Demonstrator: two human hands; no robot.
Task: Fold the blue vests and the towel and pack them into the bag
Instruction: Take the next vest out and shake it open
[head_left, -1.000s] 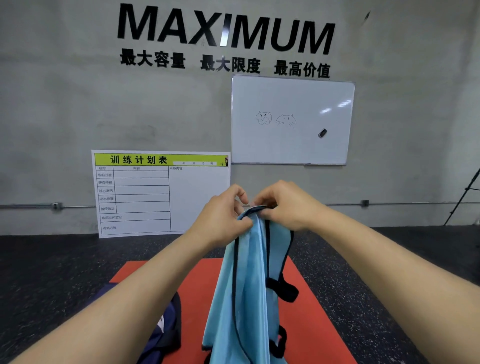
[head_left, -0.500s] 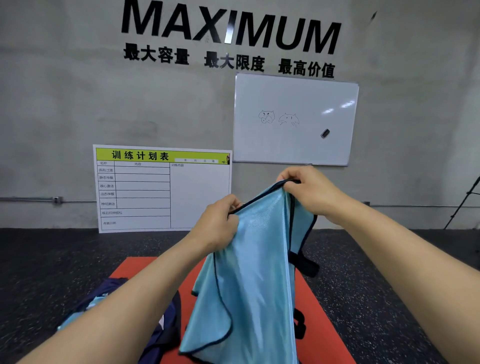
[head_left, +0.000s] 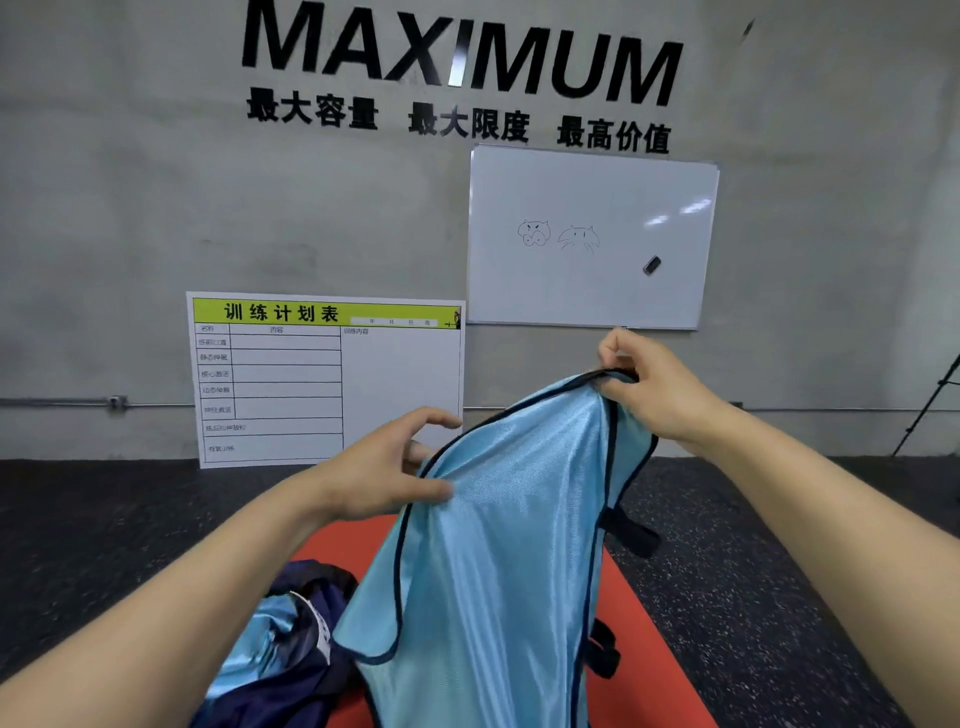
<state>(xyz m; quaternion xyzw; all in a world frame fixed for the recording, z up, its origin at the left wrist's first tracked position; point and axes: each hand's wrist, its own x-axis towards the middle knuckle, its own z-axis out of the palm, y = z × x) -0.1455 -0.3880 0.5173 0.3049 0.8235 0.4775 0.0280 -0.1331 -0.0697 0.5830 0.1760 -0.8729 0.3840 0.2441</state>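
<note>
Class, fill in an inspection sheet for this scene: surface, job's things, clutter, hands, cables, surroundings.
Surface: orange mat on dark speckled floor.
Job's things: blue vest held up over the mat; navy bag at lower left with blue fabric inside; towel not seen.
Clutter: nothing seen.
Hands: right hand pinches the vest's top edge; left hand has its thumb on the vest's left edge, fingers spread.
Cables: nothing seen.
Surroundings: whiteboard, training chart, tripod leg at right.

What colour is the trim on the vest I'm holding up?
Dark navy, nearly black, edging the light blue vest; the head view shows it.
</note>
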